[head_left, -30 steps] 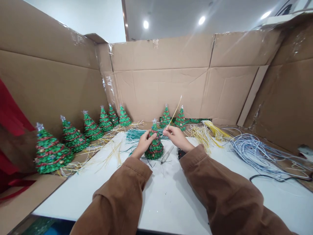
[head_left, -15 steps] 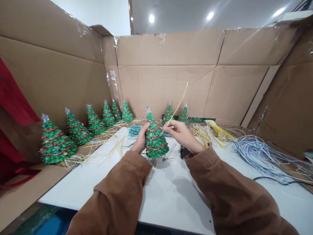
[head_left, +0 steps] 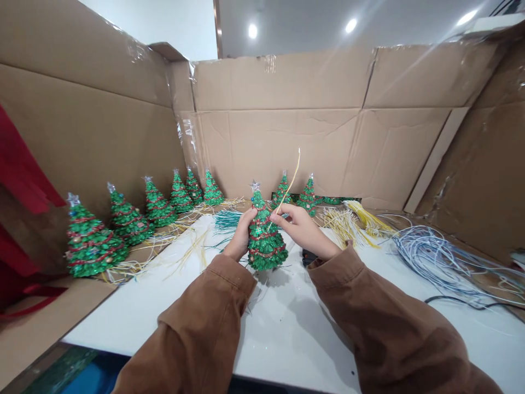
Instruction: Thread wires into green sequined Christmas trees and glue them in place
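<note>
A small green Christmas tree figurine [head_left: 266, 243] with red garlands and a clear star on top is held upright above the white tabletop [head_left: 283, 334]. My left hand [head_left: 241, 236] is closed around its left side, with the thumb on the upper part. My right hand [head_left: 301, 225] pinches a thin yellow wire [head_left: 293, 178] between thumb and fingertips. The wire's lower end meets the front right of the tree; whether it sits in a hole I cannot tell. Its pale upper tip points up.
Several similar trees [head_left: 96, 241] stand along the left side, with two more trees [head_left: 307, 196] at the back. Green wires [head_left: 227, 220], yellow-white wires [head_left: 344, 224] and a blue-white wire coil [head_left: 426, 260] lie on the table. Cardboard walls [head_left: 279, 131] enclose it.
The held tree has shifted slightly right and down and is turned a little. My right hand has moved slightly left, and the wire's upper tip has swung left and lower.
</note>
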The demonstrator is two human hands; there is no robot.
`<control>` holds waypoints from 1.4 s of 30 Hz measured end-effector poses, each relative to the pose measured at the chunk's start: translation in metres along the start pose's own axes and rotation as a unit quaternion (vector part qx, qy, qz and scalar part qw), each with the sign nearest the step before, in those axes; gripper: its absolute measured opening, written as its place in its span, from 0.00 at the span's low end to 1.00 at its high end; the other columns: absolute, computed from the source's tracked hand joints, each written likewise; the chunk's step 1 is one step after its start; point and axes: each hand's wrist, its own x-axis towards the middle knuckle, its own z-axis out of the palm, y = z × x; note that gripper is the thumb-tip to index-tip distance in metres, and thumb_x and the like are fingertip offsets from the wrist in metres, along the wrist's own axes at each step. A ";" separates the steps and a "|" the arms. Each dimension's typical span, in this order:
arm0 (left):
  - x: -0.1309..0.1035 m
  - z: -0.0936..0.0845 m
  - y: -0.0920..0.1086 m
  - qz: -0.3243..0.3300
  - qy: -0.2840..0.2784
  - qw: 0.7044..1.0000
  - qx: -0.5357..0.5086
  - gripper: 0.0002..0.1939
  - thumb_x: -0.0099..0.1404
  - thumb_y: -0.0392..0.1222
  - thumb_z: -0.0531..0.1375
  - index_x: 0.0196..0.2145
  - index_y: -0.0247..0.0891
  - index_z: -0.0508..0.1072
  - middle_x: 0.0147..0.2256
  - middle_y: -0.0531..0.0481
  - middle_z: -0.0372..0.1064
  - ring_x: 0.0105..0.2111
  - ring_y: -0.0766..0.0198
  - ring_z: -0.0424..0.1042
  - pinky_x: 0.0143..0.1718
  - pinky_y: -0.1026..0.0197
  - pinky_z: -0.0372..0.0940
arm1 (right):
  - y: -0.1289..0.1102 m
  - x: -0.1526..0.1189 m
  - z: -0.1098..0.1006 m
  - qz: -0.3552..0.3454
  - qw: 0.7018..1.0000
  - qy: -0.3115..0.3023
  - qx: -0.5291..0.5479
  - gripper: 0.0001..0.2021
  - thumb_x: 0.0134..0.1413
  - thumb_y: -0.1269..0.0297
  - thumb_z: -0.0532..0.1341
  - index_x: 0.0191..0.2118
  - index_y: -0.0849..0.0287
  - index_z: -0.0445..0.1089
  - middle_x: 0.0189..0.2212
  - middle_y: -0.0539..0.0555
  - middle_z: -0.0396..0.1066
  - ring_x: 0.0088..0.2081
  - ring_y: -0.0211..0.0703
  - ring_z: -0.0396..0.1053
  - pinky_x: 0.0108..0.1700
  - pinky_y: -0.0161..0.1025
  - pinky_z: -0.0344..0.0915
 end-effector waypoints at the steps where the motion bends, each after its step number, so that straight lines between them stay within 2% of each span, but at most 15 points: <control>1: 0.000 0.001 0.000 0.000 0.000 1.000 -0.001 0.15 0.53 0.51 0.61 0.32 0.35 0.75 0.34 0.50 0.75 0.38 0.60 0.72 0.42 0.61 0.64 | 0.000 0.000 0.000 0.001 1.000 0.000 0.000 0.12 0.57 0.59 0.56 0.27 0.60 0.66 0.30 0.53 0.71 0.34 0.42 0.67 0.32 0.36 0.58; 10: -0.001 0.004 0.000 -0.008 0.014 1.000 -0.015 0.14 0.52 0.50 0.62 0.29 0.35 0.74 0.32 0.52 0.75 0.35 0.62 0.71 0.40 0.63 0.63 | 0.000 -0.001 0.002 -0.035 0.998 0.023 -0.040 0.11 0.57 0.60 0.57 0.25 0.58 0.65 0.29 0.52 0.71 0.34 0.42 0.67 0.35 0.38 0.59; 14: -0.002 0.005 -0.001 -0.018 0.023 0.999 -0.024 0.14 0.51 0.50 0.62 0.27 0.35 0.74 0.30 0.52 0.74 0.34 0.61 0.71 0.39 0.61 0.64 | 0.003 -0.002 0.002 -0.086 0.991 0.048 -0.093 0.11 0.58 0.60 0.57 0.26 0.57 0.65 0.30 0.54 0.71 0.37 0.45 0.65 0.40 0.41 0.60; 19: -0.004 0.009 0.000 -0.033 0.027 0.998 -0.039 0.14 0.51 0.50 0.62 0.28 0.36 0.74 0.30 0.52 0.75 0.35 0.61 0.72 0.40 0.61 0.65 | 0.001 -0.005 -0.001 -0.151 0.974 0.052 -0.159 0.13 0.61 0.57 0.54 0.28 0.58 0.66 0.32 0.56 0.70 0.39 0.46 0.64 0.44 0.44 0.59; 24: -0.004 0.009 0.001 -0.047 0.028 0.998 -0.044 0.13 0.51 0.49 0.62 0.27 0.36 0.74 0.31 0.52 0.75 0.37 0.60 0.72 0.42 0.61 0.65 | 0.001 -0.005 -0.002 -0.195 0.969 0.031 -0.148 0.13 0.59 0.57 0.56 0.28 0.57 0.69 0.31 0.55 0.70 0.37 0.45 0.65 0.44 0.44 0.61; 26: -0.003 0.008 0.001 -0.052 0.030 0.997 -0.045 0.12 0.51 0.49 0.63 0.27 0.35 0.74 0.31 0.52 0.76 0.37 0.60 0.73 0.42 0.61 0.65 | 0.004 -0.005 -0.001 -0.190 0.972 0.013 -0.137 0.12 0.58 0.58 0.58 0.27 0.57 0.70 0.30 0.55 0.71 0.37 0.45 0.66 0.43 0.43 0.61; 30: -0.003 0.008 -0.001 -0.082 0.030 0.995 -0.055 0.13 0.51 0.49 0.63 0.28 0.35 0.74 0.30 0.52 0.76 0.34 0.60 0.74 0.40 0.60 0.66 | 0.010 -0.002 0.002 -0.117 0.985 -0.009 -0.128 0.11 0.55 0.57 0.60 0.27 0.57 0.73 0.29 0.54 0.71 0.37 0.45 0.67 0.41 0.42 0.61; 34: -0.003 0.009 -0.002 -0.124 0.032 0.989 -0.070 0.14 0.53 0.50 0.61 0.30 0.36 0.74 0.28 0.51 0.76 0.32 0.60 0.75 0.38 0.59 0.67 | 0.010 -0.001 0.002 -0.070 0.991 -0.039 -0.107 0.20 0.62 0.55 0.51 0.27 0.58 0.73 0.30 0.55 0.70 0.37 0.43 0.67 0.42 0.41 0.61; 37: -0.003 0.010 -0.002 -0.147 0.040 0.985 -0.083 0.15 0.55 0.51 0.60 0.32 0.36 0.74 0.27 0.50 0.76 0.31 0.58 0.75 0.38 0.58 0.68 | 0.010 -0.003 0.004 -0.045 0.994 -0.026 -0.091 0.24 0.65 0.55 0.45 0.31 0.59 0.74 0.32 0.55 0.68 0.38 0.42 0.67 0.44 0.41 0.61; 42: -0.004 0.013 -0.004 -0.182 0.052 0.976 -0.111 0.16 0.55 0.50 0.60 0.37 0.37 0.75 0.29 0.50 0.77 0.31 0.59 0.76 0.38 0.58 0.68 | 0.019 -0.003 0.008 -0.062 0.993 0.015 -0.096 0.22 0.64 0.53 0.46 0.36 0.59 0.74 0.46 0.58 0.63 0.50 0.45 0.62 0.54 0.45 0.57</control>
